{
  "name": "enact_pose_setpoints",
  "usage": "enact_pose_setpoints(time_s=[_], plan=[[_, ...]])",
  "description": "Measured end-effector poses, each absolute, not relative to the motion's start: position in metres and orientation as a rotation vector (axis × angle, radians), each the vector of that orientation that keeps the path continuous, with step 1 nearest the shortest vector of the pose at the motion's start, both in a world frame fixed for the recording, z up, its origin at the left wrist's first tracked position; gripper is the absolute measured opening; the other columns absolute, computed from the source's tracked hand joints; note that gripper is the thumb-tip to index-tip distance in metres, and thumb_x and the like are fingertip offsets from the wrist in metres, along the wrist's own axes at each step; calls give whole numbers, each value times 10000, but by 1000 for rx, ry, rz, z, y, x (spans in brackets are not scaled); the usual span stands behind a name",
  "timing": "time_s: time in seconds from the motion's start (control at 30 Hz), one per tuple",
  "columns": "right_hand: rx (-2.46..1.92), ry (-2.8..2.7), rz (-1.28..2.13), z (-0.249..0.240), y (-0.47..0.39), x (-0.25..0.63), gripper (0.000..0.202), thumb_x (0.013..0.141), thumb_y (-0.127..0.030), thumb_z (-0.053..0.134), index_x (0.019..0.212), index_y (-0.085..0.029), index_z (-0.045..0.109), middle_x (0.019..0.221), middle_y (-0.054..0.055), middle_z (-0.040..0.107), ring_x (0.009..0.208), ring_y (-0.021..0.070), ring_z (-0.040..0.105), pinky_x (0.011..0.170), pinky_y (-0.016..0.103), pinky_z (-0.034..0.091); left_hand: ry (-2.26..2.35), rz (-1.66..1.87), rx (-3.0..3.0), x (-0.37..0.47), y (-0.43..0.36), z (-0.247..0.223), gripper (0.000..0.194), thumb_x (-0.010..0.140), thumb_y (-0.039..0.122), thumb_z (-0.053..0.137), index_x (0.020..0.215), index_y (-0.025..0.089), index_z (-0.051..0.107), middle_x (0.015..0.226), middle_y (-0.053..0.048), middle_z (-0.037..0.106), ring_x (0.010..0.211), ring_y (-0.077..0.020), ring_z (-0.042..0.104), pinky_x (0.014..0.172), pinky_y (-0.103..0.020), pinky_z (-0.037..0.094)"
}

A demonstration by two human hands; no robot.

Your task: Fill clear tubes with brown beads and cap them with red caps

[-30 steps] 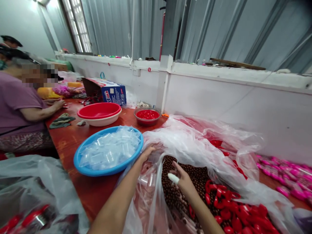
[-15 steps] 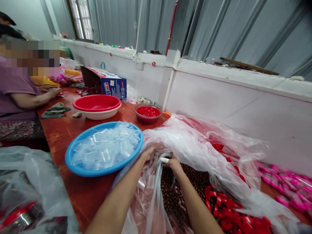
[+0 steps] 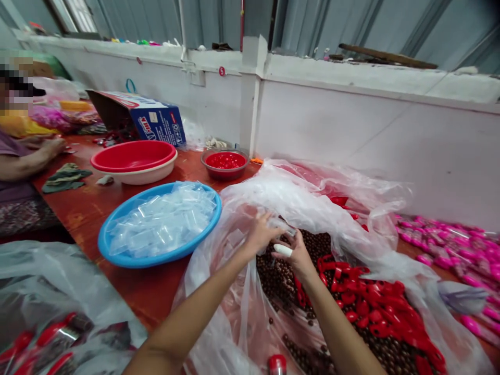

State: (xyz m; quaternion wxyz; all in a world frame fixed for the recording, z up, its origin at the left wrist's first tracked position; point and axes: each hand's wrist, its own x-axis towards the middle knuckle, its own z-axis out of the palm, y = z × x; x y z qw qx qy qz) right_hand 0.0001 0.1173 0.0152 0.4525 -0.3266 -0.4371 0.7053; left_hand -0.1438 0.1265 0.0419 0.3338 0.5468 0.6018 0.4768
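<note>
My left hand (image 3: 261, 233) and my right hand (image 3: 297, 259) come together above a mass of small dark brown balls (image 3: 318, 242). Between their fingers is a small clear plastic container (image 3: 287, 227), gripped from both sides. A white cover (image 3: 283, 250) sits on one finger of my right hand. Around the balls spreads a translucent plastic bag (image 3: 238, 307), its far edge bunched up beyond my hands. Red plastic pieces (image 3: 375, 302) lie on the balls to the right of my right forearm. One red-capped clear container (image 3: 277, 363) shows at the bottom edge.
Left of the bag, a blue basin (image 3: 102, 245) holds many clear containers. Beyond stand red and white basins (image 3: 135, 156), a small bowl of red pieces (image 3: 225, 172) and a blue carton (image 3: 158, 122). Pink-capped items (image 3: 449, 250) lie at right. Another person (image 3: 23, 166) works at far left.
My hands have risen out of the bag's left fold and moved right, over the balls, with a clear container now visible between them. The view has turned slightly right and down.
</note>
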Motion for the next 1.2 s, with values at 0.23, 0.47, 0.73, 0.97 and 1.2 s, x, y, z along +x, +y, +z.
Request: enact_pose_setpoints(time_s=[0.23,0.47,0.73,0.97,1.2], plan=[[-1070,-1031,1668,-23,87,60,880,504,-231,768,1281,-304,362,1321,105,450,892,243,620,683,396,529,1674,788,1860,-94,93,-2,666,672,462,630,1265,213,459,1127,-110,463,1028,-258,498,893,-355,394],[-1218,-1283,1391,-44,45,86,534,629,-284,653,1149,-209,558,1147,77,612,875,210,624,814,378,476,1784,486,2154,-143,93,-24,853,563,465,733,1321,251,404,1217,-136,416,1140,-340,361,949,-456,308],[-1322,-1351,1158,-40,36,78,481,649,-240,630,1128,-228,590,1092,47,633,949,238,577,924,429,398,1703,554,2036,-153,77,12,555,651,216,677,1193,223,556,1290,-122,419,1196,-306,400,992,-424,330],[-1144,-1296,1297,-23,3,74,421,732,-267,606,1151,-234,580,1164,47,607,1074,240,543,965,412,383,1425,841,1666,-105,19,39,453,807,391,518,1218,202,518,1111,-89,597,1011,-227,564,902,-365,426],[-1091,-1175,1461,-25,-47,72,337,728,-246,637,1065,-244,641,1105,40,637,1052,250,555,957,420,386,1298,1229,898,-94,-4,13,280,695,384,644,855,163,582,775,2,587,649,-108,558,634,-251,505]])
